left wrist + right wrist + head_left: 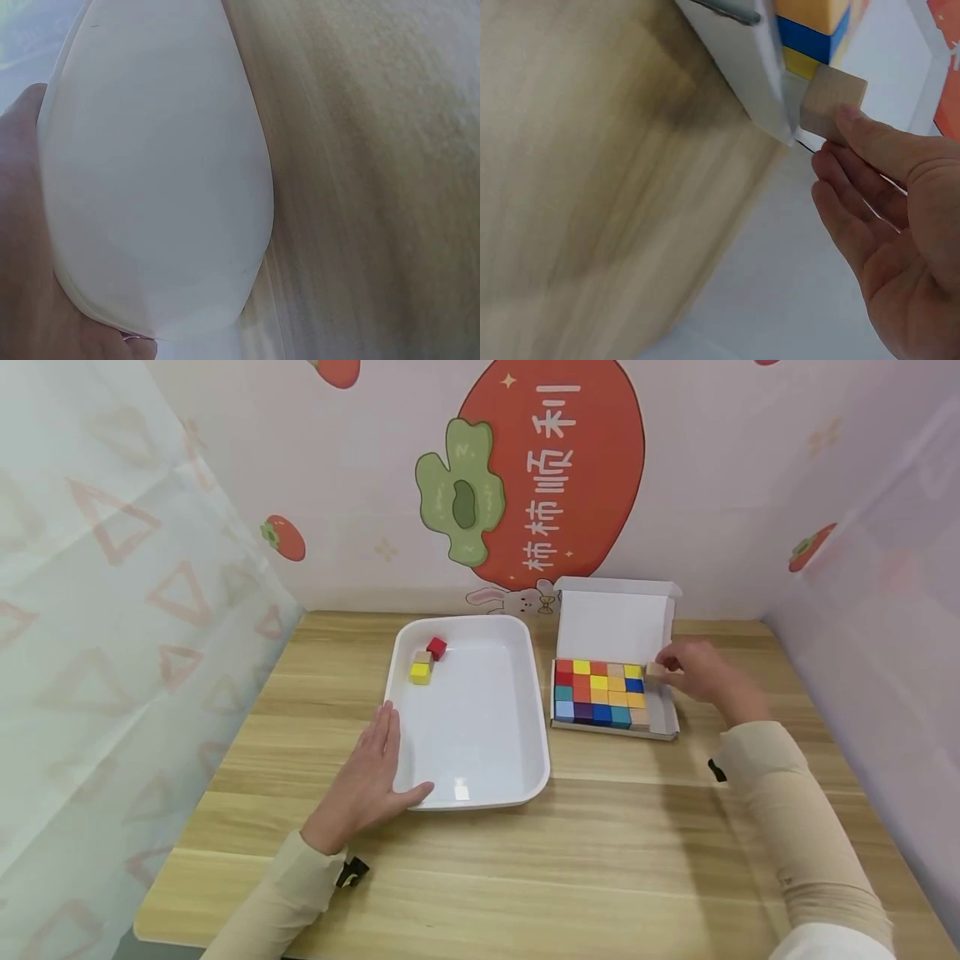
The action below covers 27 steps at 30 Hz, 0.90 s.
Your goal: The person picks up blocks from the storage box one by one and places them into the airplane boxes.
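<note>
My right hand [697, 672] pinches a plain wooden cube [832, 101] between thumb and fingers, at the right end of an open cardboard box [663, 714]. Rows of coloured cubes [598, 682] fill most of that box; the held one is beside a yellow and a blue cube. My left hand [369, 777] rests against the near left corner of a white tray [534, 727], fingers straight along its left side and thumb over the front rim. Inside the tray, near its far left corner, lie a red cube [437, 648], a plain wooden cube [424, 657] and a yellow cube [420, 673].
Tray and box stand side by side on a wooden table [510, 877]. The box's white lid [613, 622] stands raised at the back, near the printed wall [360, 585]. Pale cloth walls [885, 635] border the table on both sides.
</note>
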### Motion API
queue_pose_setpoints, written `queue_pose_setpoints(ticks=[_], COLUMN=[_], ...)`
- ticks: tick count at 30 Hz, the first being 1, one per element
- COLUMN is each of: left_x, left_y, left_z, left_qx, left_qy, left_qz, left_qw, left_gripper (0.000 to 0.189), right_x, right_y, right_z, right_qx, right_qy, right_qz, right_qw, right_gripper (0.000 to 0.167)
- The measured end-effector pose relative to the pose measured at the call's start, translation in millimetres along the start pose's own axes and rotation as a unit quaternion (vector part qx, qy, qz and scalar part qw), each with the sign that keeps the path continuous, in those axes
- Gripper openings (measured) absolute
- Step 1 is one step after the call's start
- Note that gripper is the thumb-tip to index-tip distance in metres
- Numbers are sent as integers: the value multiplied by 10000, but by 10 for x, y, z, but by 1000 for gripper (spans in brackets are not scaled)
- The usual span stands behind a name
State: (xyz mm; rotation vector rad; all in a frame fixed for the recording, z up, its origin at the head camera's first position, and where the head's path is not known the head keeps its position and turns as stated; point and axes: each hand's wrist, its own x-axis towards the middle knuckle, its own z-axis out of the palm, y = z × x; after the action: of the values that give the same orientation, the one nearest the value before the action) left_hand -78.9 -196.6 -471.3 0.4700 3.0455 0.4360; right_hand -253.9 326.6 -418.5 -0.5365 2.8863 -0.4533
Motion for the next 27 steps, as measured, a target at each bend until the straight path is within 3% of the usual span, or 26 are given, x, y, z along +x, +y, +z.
queue_pose_setpoints(ticks=[7,16,21,25,27], left_x=[-5,-9,-5,-2,-1], left_y=[-7,-9,-14,-26,-40], left_z=[21,23,18,16,25], left_qx=[-21,-12,-3,-30,-36], left_qy=[3,64,60,74,89], left_qz=[-14,12,47,52,72], left_qw=[10000,10000,10000,10000,9999], left_gripper=[122,121,121,122,121], right_x=[42,57,77,204,309], right_y=[-20,-109,-439,-833,-1011], right_z=[171,270,148,40,14], right_qx=[-558,-1098,-1335,-944,-663], right_qy=[-51,222,140,44,24], right_qz=[126,160,202,268,161], right_qw=[9983,9936,9907,9952,9977], right_gripper=[15,10,22,49,53])
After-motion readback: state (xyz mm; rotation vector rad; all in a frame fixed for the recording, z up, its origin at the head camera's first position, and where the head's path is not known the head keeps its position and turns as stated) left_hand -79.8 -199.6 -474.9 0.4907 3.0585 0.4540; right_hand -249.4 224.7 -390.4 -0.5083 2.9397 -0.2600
